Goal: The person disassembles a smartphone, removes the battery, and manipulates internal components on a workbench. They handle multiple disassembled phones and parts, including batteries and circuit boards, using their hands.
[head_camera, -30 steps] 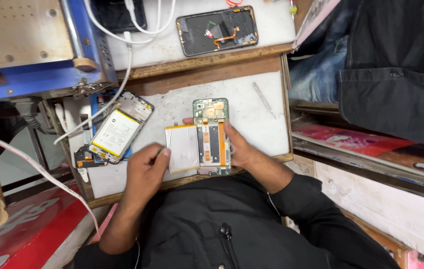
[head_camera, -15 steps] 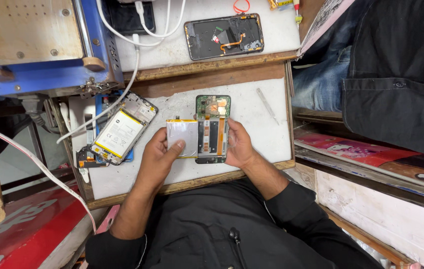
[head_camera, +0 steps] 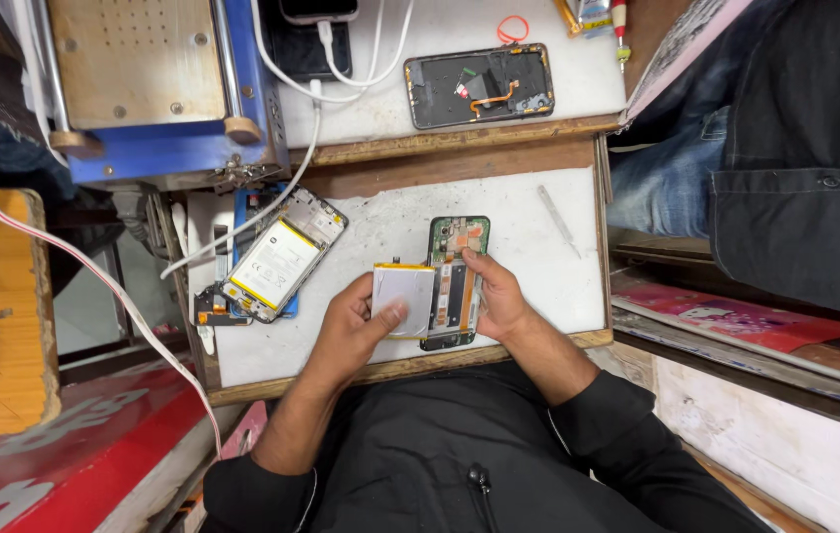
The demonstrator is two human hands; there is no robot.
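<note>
Battery being lifted from opened phone

Left hand (head_camera: 351, 321) grasps silver battery (head_camera: 402, 299); right hand (head_camera: 496, 301), at 3 o'clock, clamps green-boarded phone frame (head_camera: 457, 281).

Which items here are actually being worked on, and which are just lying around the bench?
In hand:
- silver battery, under the left hand
- opened phone with green board, steadied by the right hand

Lying about:
- second opened phone
- phone frame with orange cable
- tweezers
- blue machine
- white cables
</note>
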